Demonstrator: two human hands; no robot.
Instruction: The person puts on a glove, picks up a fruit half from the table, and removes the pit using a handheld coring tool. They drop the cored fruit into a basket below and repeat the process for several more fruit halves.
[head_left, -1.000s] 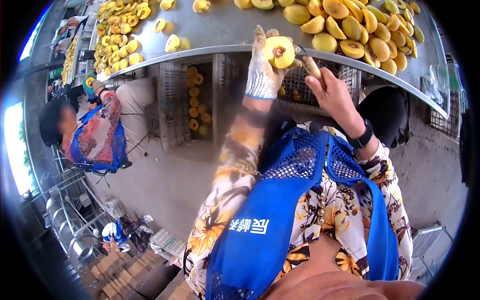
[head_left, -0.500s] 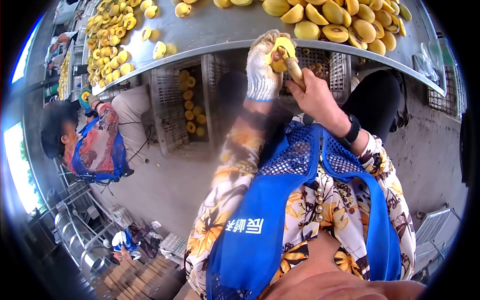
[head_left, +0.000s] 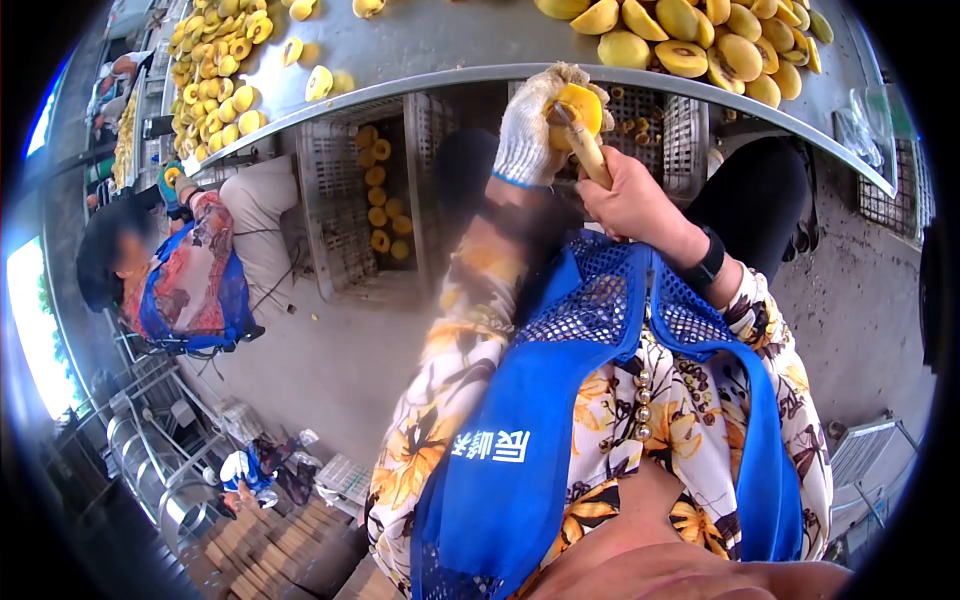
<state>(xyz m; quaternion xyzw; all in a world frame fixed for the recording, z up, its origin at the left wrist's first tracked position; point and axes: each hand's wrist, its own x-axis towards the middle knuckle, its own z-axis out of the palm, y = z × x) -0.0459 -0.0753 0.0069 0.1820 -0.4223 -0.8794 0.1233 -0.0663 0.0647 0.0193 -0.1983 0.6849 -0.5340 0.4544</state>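
My left hand, in a white knitted glove, grips a yellow peach half just in front of the metal table's edge. Bare fingers of my right hand wrap round the light wooden handle of a pitting tool. The tool's metal end meets the cut face of the peach half; its tip is hidden in the fruit. Below both hands stands a plastic crate with yellow peach pieces inside.
More peach halves are heaped on the metal table at right, others at left. Another grey crate with ring-shaped pieces stands left of my legs. A co-worker in a blue apron sits at far left.
The peach half has turned in my gloved hand, showing more of its rounded orange side. My right hand has shifted slightly down, and the tool now points more steeply up.
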